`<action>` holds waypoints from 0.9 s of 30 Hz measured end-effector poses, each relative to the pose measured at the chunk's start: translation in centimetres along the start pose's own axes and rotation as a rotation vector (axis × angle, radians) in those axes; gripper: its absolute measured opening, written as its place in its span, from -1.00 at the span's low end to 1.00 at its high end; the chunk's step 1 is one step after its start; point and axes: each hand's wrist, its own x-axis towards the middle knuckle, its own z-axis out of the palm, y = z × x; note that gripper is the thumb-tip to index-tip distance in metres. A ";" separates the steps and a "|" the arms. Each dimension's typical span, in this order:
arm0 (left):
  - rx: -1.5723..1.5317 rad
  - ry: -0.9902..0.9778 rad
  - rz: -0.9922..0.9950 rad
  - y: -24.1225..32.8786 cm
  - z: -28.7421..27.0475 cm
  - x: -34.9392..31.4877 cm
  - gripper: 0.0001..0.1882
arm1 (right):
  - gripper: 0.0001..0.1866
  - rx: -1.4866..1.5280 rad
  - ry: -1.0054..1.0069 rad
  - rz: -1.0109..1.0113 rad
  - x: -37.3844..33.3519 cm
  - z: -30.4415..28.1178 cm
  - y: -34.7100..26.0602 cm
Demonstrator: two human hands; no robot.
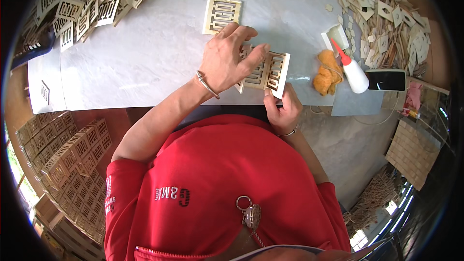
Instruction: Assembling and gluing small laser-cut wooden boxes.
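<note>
Over the table's front edge, my two hands hold a partly joined box of pale wooden lattice panels point(276, 71). My left hand point(223, 60) closes round its left side, with the thumb across the top; its palm hides part of that panel. At the lower right corner, my right hand point(284, 110) pinches the right panel between thumb and fingers. One loose lattice panel point(222, 13) lies flat just beyond my left fingertips.
A heap of lattice panels point(96, 2) covers the far left of the table point(135, 58). To the right are an orange cloth point(327, 73), a white squeeze bottle point(356, 78) with a red nozzle, a small white tray point(336, 36), a phone point(386, 80) and wooden offcuts point(398, 26). Lattice boxes point(72, 159) stand stacked lower left.
</note>
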 end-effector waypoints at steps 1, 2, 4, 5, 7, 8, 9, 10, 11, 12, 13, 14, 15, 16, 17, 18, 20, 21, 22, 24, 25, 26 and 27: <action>0.002 0.001 0.002 0.0 0.0 0.0 -0.61 | -0.88 -0.007 -0.006 -0.012 0.1 0.0 -0.1; 0.001 0.001 0.002 0.0 0.0 0.0 -0.61 | -0.88 -0.014 -0.011 -0.023 0.2 -0.1 -0.1; 0.000 0.003 0.003 0.0 0.0 0.1 -0.60 | -0.88 -0.018 -0.028 -0.039 0.5 -0.2 -0.1; -0.001 0.003 0.004 0.0 0.0 0.1 -0.60 | -0.88 -0.021 -0.044 -0.056 0.5 -0.2 -0.1; 0.027 0.012 0.048 0.0 0.1 0.1 -0.60 | -0.88 -0.021 -0.056 -0.051 0.6 -0.3 -0.1; 0.024 0.011 0.049 0.0 0.1 0.1 -0.60 | -0.89 -0.018 -0.070 -0.047 0.6 -0.3 -0.1; 0.018 0.004 0.037 0.0 0.1 0.1 -0.61 | -0.89 -0.021 -0.067 -0.047 0.5 -0.3 -0.1; 0.012 -0.004 0.024 0.0 0.0 0.1 -0.61 | -0.86 -0.005 -0.063 -0.011 0.3 -0.3 -0.2; 0.009 -0.005 0.026 0.0 0.0 0.0 -0.61 | -0.84 0.011 -0.058 0.026 0.2 -0.4 -0.2; 0.026 -0.019 0.027 0.0 -0.1 0.0 -0.63 | -0.84 0.013 -0.058 0.024 0.4 -0.4 -0.2; 0.043 -0.034 0.026 -0.1 -0.2 -0.1 -0.66 | -0.80 -0.007 -0.034 -0.005 0.7 -0.4 -0.3; 0.044 -0.034 0.024 0.0 -0.1 -0.1 -0.66 | -0.76 -0.027 -0.009 -0.034 1.0 -0.4 -0.3; 0.031 -0.024 0.045 0.1 -0.2 0.0 -0.64 | -0.76 -0.025 -0.010 -0.033 1.2 -0.5 -0.2; 0.018 -0.014 0.065 0.2 -0.2 0.0 -0.62 | -0.73 -0.002 -0.026 -0.047 1.3 -0.6 0.0; 0.019 -0.016 0.062 0.0 -0.1 -0.1 -0.62 | -0.69 0.022 -0.043 -0.060 1.3 -0.7 0.2; 0.014 -0.008 0.050 -0.2 0.0 0.0 -0.62 | -0.69 0.022 -0.042 -0.060 1.3 -0.8 0.4; 0.006 -0.004 0.035 -0.3 0.1 -0.1 -0.62 | -0.68 0.115 -0.111 0.048 0.8 -0.8 1.0; 0.008 -0.006 0.033 -0.3 0.1 0.0 -0.61 | -0.68 0.115 -0.110 0.047 0.7 -0.8 1.2; 0.010 -0.009 0.030 -0.3 0.0 0.0 -0.61 | -0.67 0.135 -0.120 0.051 0.7 -0.9 1.3; 0.007 -0.006 0.029 -0.3 0.0 0.0 -0.60 | -0.66 0.154 -0.129 0.056 0.5 -0.9 1.4; 0.004 -0.003 0.029 -0.2 0.0 0.1 -0.60 | -0.66 0.166 -0.125 0.074 0.5 -0.9 1.4; 0.004 -0.004 0.030 -0.2 0.0 0.1 -0.60 | -0.66 0.178 -0.121 0.092 0.5 -0.8 1.4; 0.007 -0.007 0.030 -0.2 -0.1 0.1 -0.60 | -0.66 0.178 -0.121 0.094 0.4 -0.7 1.4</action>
